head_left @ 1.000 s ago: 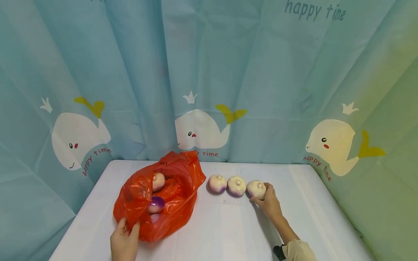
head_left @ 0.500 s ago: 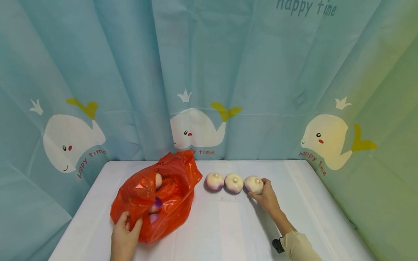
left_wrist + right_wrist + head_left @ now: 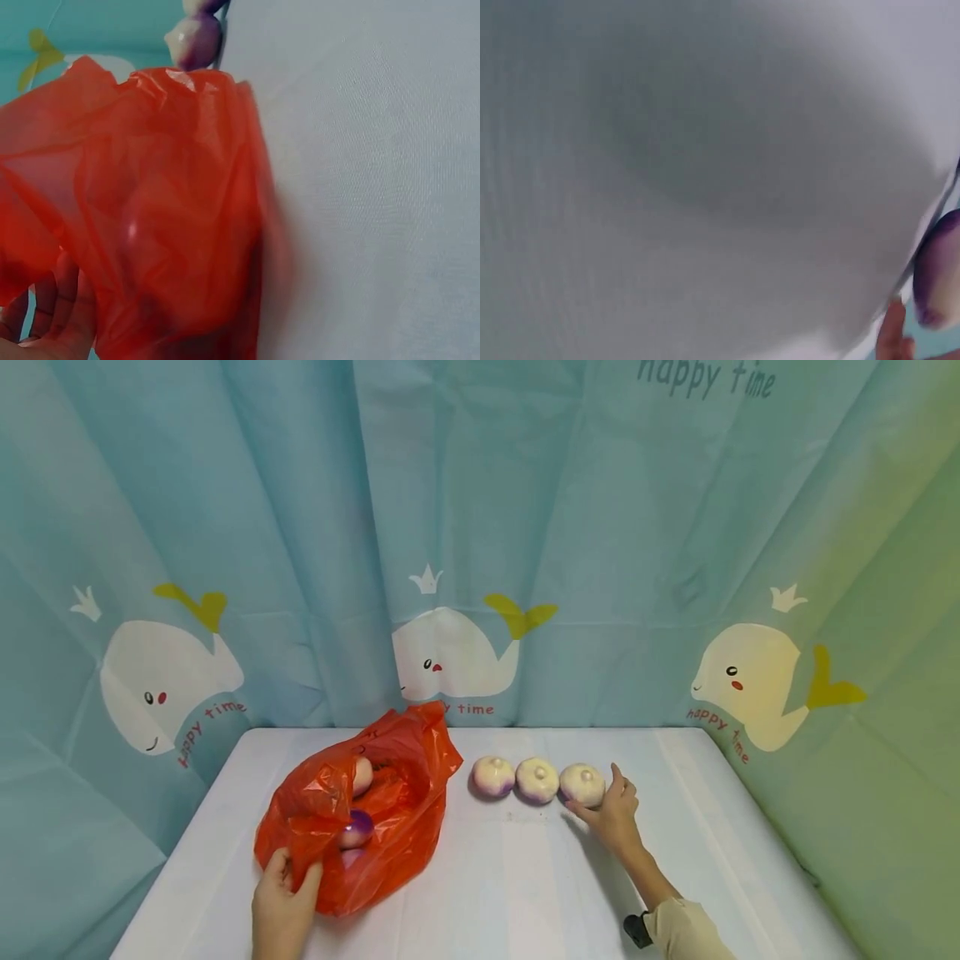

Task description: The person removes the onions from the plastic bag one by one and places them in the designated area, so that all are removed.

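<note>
Three vegetables (image 3: 537,781) stood in a row beside a gaping bag (image 3: 408,852)

Setting out that row seemed to be the step in hand. The right-hand vegetable (image 3: 582,786) sat on the table (image 3: 480,893) at the line's end, just beside the middle one. The right hand (image 3: 617,817) looked to have no grip on it: the thumb lay at its near side, touching or nearly so, while the index finger pointed up and away. The forearm (image 3: 654,875) slanted in from the near right. The left hand (image 3: 283,902) pinched the bag's near edge between thumb and fingers. Inside lay a pale vegetable (image 3: 362,776) and, nearer, a purple-topped one (image 3: 356,829). The next move probably called for lifting the right hand clear without nudging the row, then reaching into the bag's mouth while the left hand held it wide.
</note>
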`<state>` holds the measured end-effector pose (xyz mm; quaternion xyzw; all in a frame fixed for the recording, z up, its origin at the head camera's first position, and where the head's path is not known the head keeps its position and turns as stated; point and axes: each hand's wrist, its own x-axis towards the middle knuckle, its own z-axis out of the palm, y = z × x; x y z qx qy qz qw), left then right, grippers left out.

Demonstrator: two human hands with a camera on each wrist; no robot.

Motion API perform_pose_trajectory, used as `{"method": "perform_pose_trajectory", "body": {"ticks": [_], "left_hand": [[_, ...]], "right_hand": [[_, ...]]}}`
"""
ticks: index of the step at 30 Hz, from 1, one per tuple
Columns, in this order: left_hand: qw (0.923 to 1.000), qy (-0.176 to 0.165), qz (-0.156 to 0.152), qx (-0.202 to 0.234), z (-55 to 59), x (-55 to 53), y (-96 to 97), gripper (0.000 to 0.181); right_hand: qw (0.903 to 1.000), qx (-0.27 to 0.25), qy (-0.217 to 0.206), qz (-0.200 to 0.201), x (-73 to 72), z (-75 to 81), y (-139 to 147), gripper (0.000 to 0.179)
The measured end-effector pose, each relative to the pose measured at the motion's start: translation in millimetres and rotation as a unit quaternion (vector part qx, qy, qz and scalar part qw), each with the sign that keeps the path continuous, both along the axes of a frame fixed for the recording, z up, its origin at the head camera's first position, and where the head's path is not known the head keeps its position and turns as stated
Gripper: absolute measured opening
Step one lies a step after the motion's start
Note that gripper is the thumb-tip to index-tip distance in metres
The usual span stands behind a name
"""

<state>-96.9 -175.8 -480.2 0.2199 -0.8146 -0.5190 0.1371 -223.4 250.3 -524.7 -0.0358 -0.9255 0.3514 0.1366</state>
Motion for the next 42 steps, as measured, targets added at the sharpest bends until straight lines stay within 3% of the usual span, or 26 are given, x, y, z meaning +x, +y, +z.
{"method": "perform_pose_trajectory", "body": {"ticks": [6, 12, 19, 26, 31, 36, 42], "left_hand": [[1.0, 0.003, 0.007, 0.005, -0.5, 4.3, -0.4, 0.03], [0.9995, 0.024, 0.02, 0.011, -3.2, 4.3, 2.3, 0.03], [0.999, 0.023, 0.026, 0.026, -2.6, 4.8, 4.0, 0.032], [0.9986, 0.033, 0.032, 0.027, -0.6, 6.9, 5.0, 0.032], [0.9986, 0.033, 0.029, 0.031, 0.9, 7.5, 7.4, 0.032], [0.999, 0.025, 0.029, 0.023, -1.5, 9.0, 6.9, 0.034], [0.9982, 0.042, 0.04, 0.016, -3.7, 10.9, 5.4, 0.031]], "right_hand": [[0.9923, -0.026, 0.12, 0.013, 3.1, 17.6, -26.3, 0.092], [0.9739, -0.052, 0.193, 0.108, 6.7, 46.5, -67.7, 0.071], [0.9427, -0.059, 0.255, 0.207, 8.5, 72.4, -123.7, 0.048], [0.927, -0.057, 0.231, 0.289, 10.0, 92.5, -169.9, 0.045], [0.9166, -0.049, 0.246, 0.312, 9.5, 106.3, -194.9, 0.042], [0.927, -0.003, 0.21, 0.31, 9.7, 119.2, -217.2, 0.044], [0.9381, 0.075, 0.103, 0.322, 8.5, 132.7, -243.2, 0.049]]}}
